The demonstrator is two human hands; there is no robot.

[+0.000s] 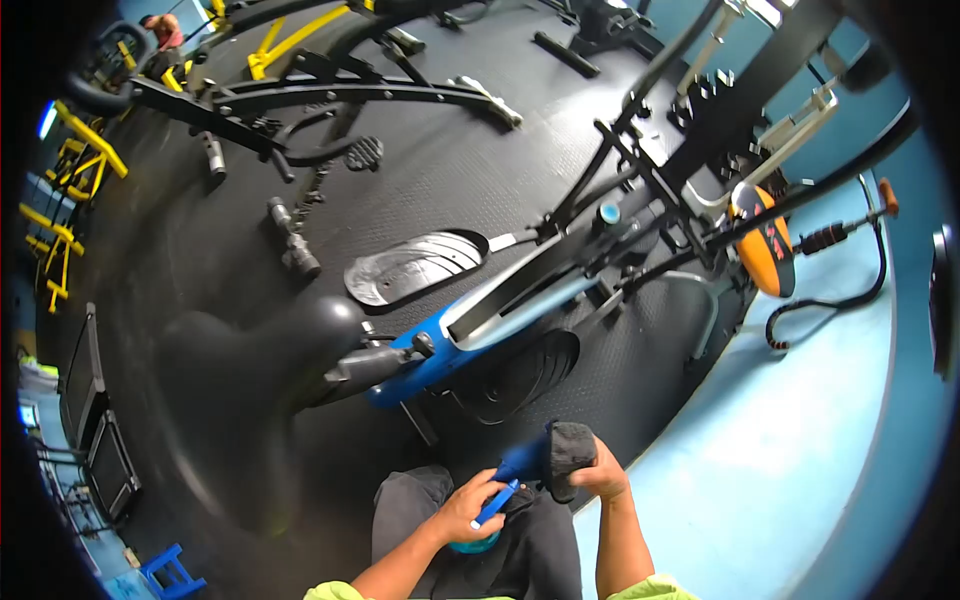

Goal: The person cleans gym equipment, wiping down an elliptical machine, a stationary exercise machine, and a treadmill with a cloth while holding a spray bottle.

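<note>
My left hand (468,512) is closed around a spray bottle (496,504) with a blue trigger head, held low over my lap. Some teal of its body shows beneath the hand. To the right, my right hand (600,474) grips a bunched dark grey cloth (572,452). A blurred blue patch lies against the cloth's left side; whether it belongs to the cloth I cannot tell. Just beyond both hands stands an exercise machine with a blue frame (425,360), black footplates (415,268) and a black saddle (255,350). Neither hand touches it.
A light blue ledge (720,450) runs along the right, with an orange and black object (763,240) above it. Black gym equipment (330,95) stands ahead, yellow frames (65,240) at left. Another person (163,32) is far back left. A blue stool (172,572) sits lower left.
</note>
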